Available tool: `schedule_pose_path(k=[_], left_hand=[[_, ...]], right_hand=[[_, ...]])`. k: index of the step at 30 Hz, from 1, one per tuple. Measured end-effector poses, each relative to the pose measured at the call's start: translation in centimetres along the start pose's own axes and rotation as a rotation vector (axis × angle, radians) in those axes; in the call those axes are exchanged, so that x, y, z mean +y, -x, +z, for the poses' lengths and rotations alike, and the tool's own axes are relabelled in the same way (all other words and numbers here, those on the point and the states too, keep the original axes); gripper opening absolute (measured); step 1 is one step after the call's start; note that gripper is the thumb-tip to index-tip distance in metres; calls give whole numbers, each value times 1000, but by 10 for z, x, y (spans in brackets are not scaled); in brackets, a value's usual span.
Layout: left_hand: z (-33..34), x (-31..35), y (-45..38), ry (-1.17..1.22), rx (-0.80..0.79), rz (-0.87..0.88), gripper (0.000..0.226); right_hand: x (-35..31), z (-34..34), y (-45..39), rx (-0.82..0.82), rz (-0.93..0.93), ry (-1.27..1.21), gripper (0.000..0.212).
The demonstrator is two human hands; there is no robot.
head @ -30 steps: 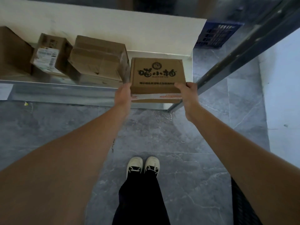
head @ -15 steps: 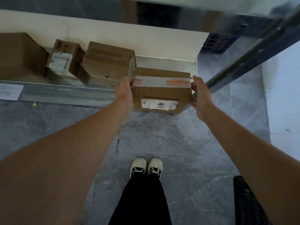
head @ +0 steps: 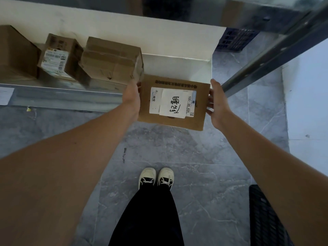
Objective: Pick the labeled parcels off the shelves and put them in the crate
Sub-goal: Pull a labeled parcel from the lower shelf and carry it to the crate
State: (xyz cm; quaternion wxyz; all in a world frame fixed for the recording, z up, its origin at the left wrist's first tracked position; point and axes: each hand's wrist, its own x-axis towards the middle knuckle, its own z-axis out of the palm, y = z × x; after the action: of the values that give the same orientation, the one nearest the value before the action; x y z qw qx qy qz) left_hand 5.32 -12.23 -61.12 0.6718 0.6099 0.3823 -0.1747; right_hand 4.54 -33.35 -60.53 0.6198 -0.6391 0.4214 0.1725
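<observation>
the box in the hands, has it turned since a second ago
Yes. The box has rolled toward the person off the shelf edge; its white-labelled face now points up instead of the printed one.

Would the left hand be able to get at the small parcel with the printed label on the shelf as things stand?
Probably not yet: the left hand is holding one side of the labelled box, and a taped carton sits between it and the small parcel.

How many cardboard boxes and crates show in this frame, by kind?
Cardboard boxes on the shelf: 3 (plain box at far left, labelled box, taped box)
Cardboard boxes held between the hands: 1 (labelled parcel)
Crates, each partly in view: 2 (blue crate, black crate)
Total: 6
</observation>
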Motion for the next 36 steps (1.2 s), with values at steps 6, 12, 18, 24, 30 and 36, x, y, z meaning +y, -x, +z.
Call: schedule_pose_path(k=[6,12,18,24,30,36], left_hand=[[-2,1,-10,-23,-74,-17,34],[-4,3,-9,-124,-171,-34,32],[-1,9,-3,-260,-286,-25,36],[-1,-19,17,-432,-225,-31,36],[29,-39,43,-511,-204,28,34],[93,-61,80,-616,-353,52,36]], right_hand=[[12,5,5,63,78,-58,46],[31,6,12,93,188,-228,41],[52,3,21,135,236,-293,35],[80,-11,34,176,247,-247,32],[101,-54,55,236,273,-349,29],[116,-124,63,380,234,-458,27]])
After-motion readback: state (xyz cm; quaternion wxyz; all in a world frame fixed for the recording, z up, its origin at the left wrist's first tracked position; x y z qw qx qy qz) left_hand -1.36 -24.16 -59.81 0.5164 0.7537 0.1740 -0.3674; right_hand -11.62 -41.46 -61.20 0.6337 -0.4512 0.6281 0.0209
